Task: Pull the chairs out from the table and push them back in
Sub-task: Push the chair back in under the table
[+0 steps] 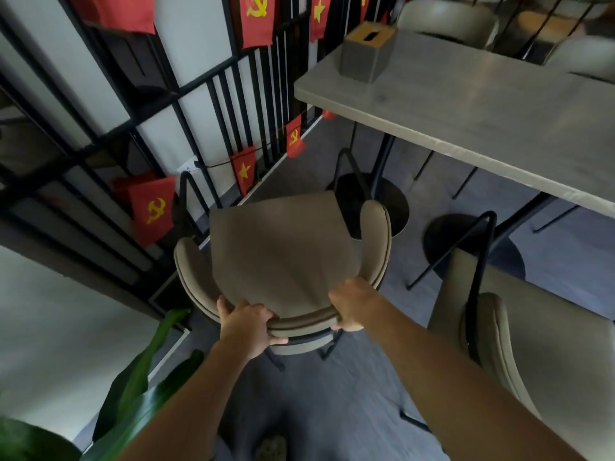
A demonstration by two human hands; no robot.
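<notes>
A beige padded chair [283,247] with black metal legs stands on the grey floor, clear of the grey table [482,128], whose near edge lies up and to the right. My left hand [248,322] grips the curved backrest at its left side. My right hand [351,304] grips the same backrest at its right side. The chair's seat faces away from me, toward the railing and the table corner. A second beige chair [532,344] stands close on the right, also out from under the table.
A black railing [233,104] hung with red flags runs along the left. A grey tissue box [366,51] sits on the table's far corner. More chairs [446,18] stand beyond the table. Green plant leaves [143,377] reach in at the lower left. Black round table bases [372,201] rest on the floor.
</notes>
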